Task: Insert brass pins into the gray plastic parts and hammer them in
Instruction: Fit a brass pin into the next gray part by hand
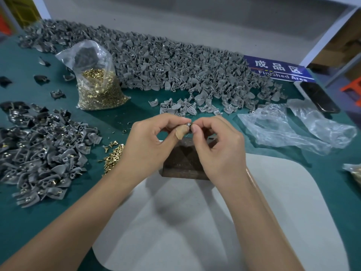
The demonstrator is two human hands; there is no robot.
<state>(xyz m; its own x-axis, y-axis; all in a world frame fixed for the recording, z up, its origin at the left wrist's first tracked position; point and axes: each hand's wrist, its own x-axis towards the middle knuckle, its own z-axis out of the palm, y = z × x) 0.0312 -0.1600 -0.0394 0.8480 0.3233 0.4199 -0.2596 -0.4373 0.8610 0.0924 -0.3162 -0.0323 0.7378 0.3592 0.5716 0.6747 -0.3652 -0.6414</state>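
Both hands meet above a dark metal block [185, 163] at the table's middle. My left hand [154, 141] pinches a small gray plastic part [188, 125] between thumb and forefinger; a bandage wraps the thumb. My right hand [216, 145] pinches at the same part from the right; whether it holds a brass pin is hidden by the fingertips. Loose brass pins [113, 157] lie left of my left wrist. A clear bag of brass pins [97, 85] stands behind. No hammer is in view.
A long heap of gray plastic parts [166, 65] fills the back of the green table [332, 182]. Parts with pins [43, 153] lie piled at left. Crumpled clear bags [293, 126], a phone [318, 96] and a blue sign [277, 69] sit at right. A white mat [273, 212] lies in front.
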